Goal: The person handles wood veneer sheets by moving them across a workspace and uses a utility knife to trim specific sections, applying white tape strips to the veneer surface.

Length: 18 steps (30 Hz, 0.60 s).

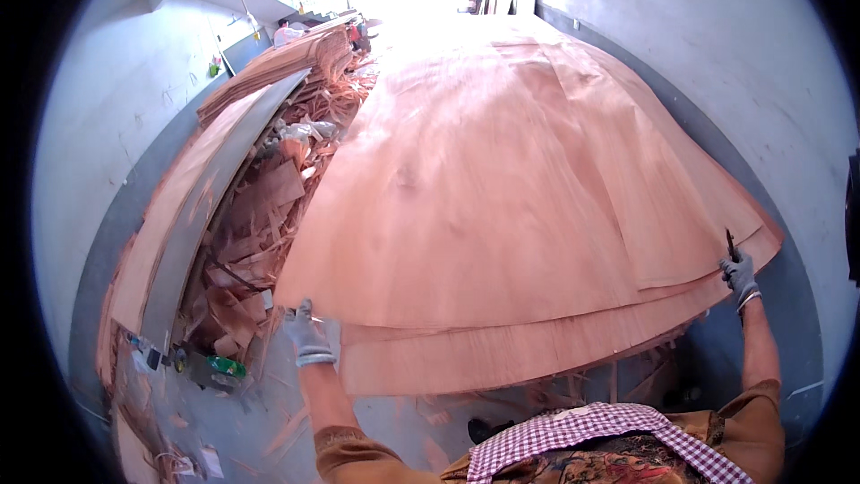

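A broad pile of thin, pinkish wood veneer sheets (pixel 475 206) fills the middle, its near edges staggered in layers. My left hand (pixel 306 333), in a grey glove, grips the near left corner of an upper sheet (pixel 376 287). At the right edge of the pile, my right hand (pixel 738 276), also gloved, is closed on a slim dark tool (pixel 729 237) that points upward; its exact kind I cannot make out. Part of a lower sheet (pixel 484 354) shows below the upper one, between my forearms.
Long boards (pixel 179 224) and stacked veneer (pixel 269 67) line the left, beside heaped scraps (pixel 260 206) and a green bottle (pixel 224 366). Walls (pixel 743 54) flank both sides. A person (pixel 287 33) is small in the left background. Scraps litter the grey floor (pixel 260 430).
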### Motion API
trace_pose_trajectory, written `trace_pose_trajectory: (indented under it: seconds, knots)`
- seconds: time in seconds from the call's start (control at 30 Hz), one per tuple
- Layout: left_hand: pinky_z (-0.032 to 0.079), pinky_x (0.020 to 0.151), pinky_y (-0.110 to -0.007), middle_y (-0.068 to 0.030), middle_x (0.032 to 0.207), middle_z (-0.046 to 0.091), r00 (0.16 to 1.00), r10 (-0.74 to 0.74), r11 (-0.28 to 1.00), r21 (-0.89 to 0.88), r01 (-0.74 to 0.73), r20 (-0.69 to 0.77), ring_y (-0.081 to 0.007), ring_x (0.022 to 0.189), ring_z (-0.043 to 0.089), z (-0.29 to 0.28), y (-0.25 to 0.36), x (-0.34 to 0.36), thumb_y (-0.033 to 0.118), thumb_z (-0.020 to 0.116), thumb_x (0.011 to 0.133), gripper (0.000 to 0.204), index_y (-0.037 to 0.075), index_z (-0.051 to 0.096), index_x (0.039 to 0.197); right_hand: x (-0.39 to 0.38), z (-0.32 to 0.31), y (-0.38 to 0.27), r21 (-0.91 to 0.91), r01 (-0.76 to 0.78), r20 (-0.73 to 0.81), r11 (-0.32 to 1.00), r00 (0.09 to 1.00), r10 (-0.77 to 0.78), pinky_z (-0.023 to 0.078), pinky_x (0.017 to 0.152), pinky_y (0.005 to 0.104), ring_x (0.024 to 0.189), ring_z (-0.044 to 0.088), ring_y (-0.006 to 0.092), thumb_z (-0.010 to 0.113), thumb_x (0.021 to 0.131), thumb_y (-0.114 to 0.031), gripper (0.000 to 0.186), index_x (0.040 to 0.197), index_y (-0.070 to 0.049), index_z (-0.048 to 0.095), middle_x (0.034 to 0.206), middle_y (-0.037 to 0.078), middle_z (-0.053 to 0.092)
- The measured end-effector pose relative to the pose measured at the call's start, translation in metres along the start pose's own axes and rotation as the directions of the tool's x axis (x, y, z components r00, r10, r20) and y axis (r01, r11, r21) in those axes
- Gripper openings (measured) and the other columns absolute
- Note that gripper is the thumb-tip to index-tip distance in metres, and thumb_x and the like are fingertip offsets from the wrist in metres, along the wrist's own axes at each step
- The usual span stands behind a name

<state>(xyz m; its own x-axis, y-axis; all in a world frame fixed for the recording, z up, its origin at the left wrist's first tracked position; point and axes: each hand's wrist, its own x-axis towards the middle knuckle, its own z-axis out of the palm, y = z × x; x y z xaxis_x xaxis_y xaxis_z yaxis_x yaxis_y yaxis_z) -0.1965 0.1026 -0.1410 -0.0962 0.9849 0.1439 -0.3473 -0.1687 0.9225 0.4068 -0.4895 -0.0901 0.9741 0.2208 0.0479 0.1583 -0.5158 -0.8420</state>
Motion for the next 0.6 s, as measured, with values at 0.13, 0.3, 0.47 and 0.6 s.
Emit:
trace_pose_trajectory:
  seconds: [0.13, 0.3, 0.47, 0.6]
  knots:
    - [0.049, 0.077, -0.031, -0.0083, 0.104, 0.063, 0.992, -0.120, 0.990, 0.068, 0.122, -0.036, -0.0187, 0.088, 0.061, -0.024, -0.025, -0.033, -0.005, 0.059, 0.076, 0.034, -0.001, 0.060, 0.110, 0.012, -0.008, 0.010, -0.013, 0.003, -0.026, 1.000, 1.000, -0.003, 0.032, 0.030, 0.0239, 0.039, 0.048, 0.0098, 0.062, 0.078, -0.007, 0.016, 0.091, -0.002, 0.054, 0.056, 0.002, 0.051]
    - [0.047, 0.083, -0.031, -0.0063, 0.107, 0.061, 0.989, -0.144, 0.979, 0.145, 0.146, -0.028, -0.0181, 0.091, 0.058, -0.047, -0.073, -0.065, -0.007, 0.063, 0.071, 0.041, -0.001, 0.057, 0.112, 0.018, -0.012, 0.023, -0.051, 0.018, -0.079, 0.999, 0.997, -0.022, 0.033, 0.031, 0.0240, 0.039, 0.048, 0.0106, 0.064, 0.075, -0.006, 0.014, 0.085, -0.001, 0.055, 0.058, 0.004, 0.053]
    - [0.046, 0.083, -0.027, -0.0060, 0.113, 0.059, 0.971, 0.137, 0.968, 0.184, -0.173, 0.194, -0.0153, 0.101, 0.055, -0.100, -0.102, -0.052, 0.005, 0.057, 0.082, 0.041, 0.000, 0.051, 0.122, 0.048, 0.013, 0.035, -0.099, 0.074, 0.049, 0.992, 0.996, -0.070, 0.035, 0.034, 0.0235, 0.042, 0.049, 0.0112, 0.062, 0.078, -0.016, 0.015, 0.081, -0.003, 0.056, 0.057, 0.004, 0.053]
    - [0.048, 0.068, -0.029, -0.0008, 0.090, 0.062, 0.972, -0.234, 0.964, 0.127, 0.234, -0.012, -0.0125, 0.081, 0.058, -0.076, -0.114, -0.072, 0.021, 0.061, 0.086, 0.019, 0.008, 0.062, 0.100, 0.054, -0.021, 0.064, -0.142, 0.110, 0.001, 0.984, 0.994, -0.111, 0.033, 0.034, 0.0225, 0.042, 0.047, 0.0081, 0.063, 0.081, -0.023, 0.021, 0.091, -0.005, 0.059, 0.062, 0.002, 0.055]
